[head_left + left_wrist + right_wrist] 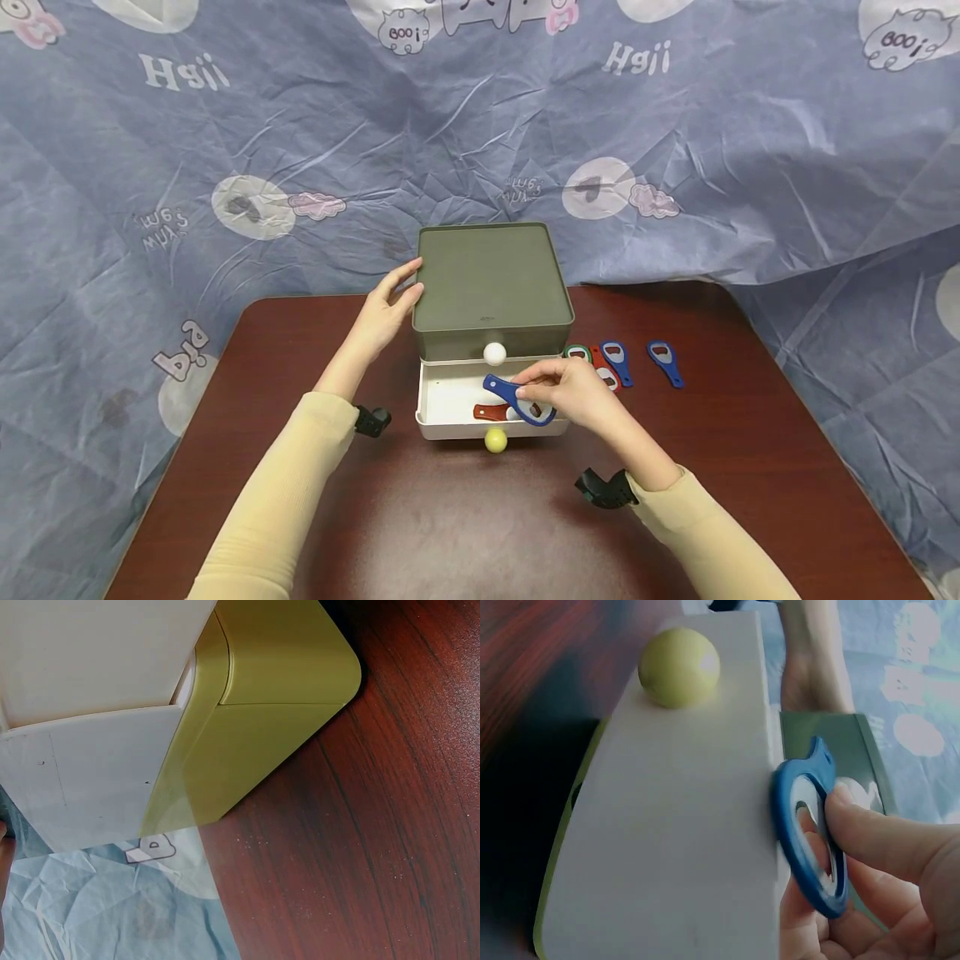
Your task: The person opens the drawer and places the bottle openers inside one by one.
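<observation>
In the head view a green box [491, 279] has its lower white drawer [450, 429] pulled out, with a red bottle opener [491, 412] lying inside. Above that drawer the right hand [573, 392] pinches a blue bottle opener [517, 400] between thumb and fingers. The right wrist view shows this blue opener [784, 817] at the drawer front's edge, beside the yellow knob [679, 667]. The left hand [382, 317] rests its fingertips against the box's left side, fingers extended. Only a sliver of that hand shows in the left wrist view.
Right of the box, several bottle openers lie on the dark red table [420, 533]: a green one [577, 352], red ones, a blue one [615, 358] and another blue one [663, 361] farther right. A patterned cloth [480, 150] hangs behind.
</observation>
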`<state>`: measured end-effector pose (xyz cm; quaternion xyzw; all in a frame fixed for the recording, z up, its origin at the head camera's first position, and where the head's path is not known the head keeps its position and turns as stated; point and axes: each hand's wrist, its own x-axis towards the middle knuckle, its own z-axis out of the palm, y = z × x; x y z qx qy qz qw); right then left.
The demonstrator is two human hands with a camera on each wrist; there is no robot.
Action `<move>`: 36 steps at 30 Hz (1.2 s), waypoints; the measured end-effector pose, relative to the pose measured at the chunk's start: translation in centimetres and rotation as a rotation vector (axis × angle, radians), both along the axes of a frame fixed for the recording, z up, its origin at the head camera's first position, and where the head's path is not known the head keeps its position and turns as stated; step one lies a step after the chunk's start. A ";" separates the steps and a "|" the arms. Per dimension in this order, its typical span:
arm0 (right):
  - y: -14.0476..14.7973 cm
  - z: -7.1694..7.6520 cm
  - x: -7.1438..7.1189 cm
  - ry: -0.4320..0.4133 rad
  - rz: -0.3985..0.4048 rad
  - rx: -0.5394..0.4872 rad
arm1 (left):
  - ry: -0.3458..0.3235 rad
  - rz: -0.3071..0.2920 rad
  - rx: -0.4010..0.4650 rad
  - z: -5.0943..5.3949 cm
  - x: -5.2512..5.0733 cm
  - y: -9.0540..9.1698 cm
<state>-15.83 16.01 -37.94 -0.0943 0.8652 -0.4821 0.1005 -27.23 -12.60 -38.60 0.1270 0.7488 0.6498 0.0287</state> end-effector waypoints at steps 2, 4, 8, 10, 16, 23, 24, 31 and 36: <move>-0.5 -0.1 -0.3 0.000 0.012 0.021 | -0.001 -0.003 0.008 0.0 0.0 0.0; -0.9 -0.1 -0.7 0.002 0.027 0.039 | -0.007 -0.005 0.014 0.1 0.0 0.0; -1.6 -0.3 -1.4 -0.006 0.042 0.071 | -0.026 -0.004 0.013 0.6 0.3 0.1; -2.0 -0.5 -1.7 0.006 0.055 0.085 | -0.028 -0.008 0.005 1.3 0.8 0.2; -3.0 -1.3 -2.0 0.014 0.060 0.129 | -0.030 -0.011 -0.015 1.9 1.3 0.2; -3.8 -2.0 -1.5 0.063 0.075 0.252 | 0.003 0.012 -0.012 0.0 0.1 -0.1; -3.9 -2.1 -1.4 0.080 0.082 0.269 | 0.010 0.012 -0.011 0.0 0.1 -0.1; -4.2 -2.3 -1.1 0.168 0.117 0.380 | 0.012 0.007 -0.016 0.1 0.1 -0.1; -3.7 -2.2 -0.8 0.233 0.088 0.380 | 0.013 0.002 -0.023 0.1 0.1 -0.1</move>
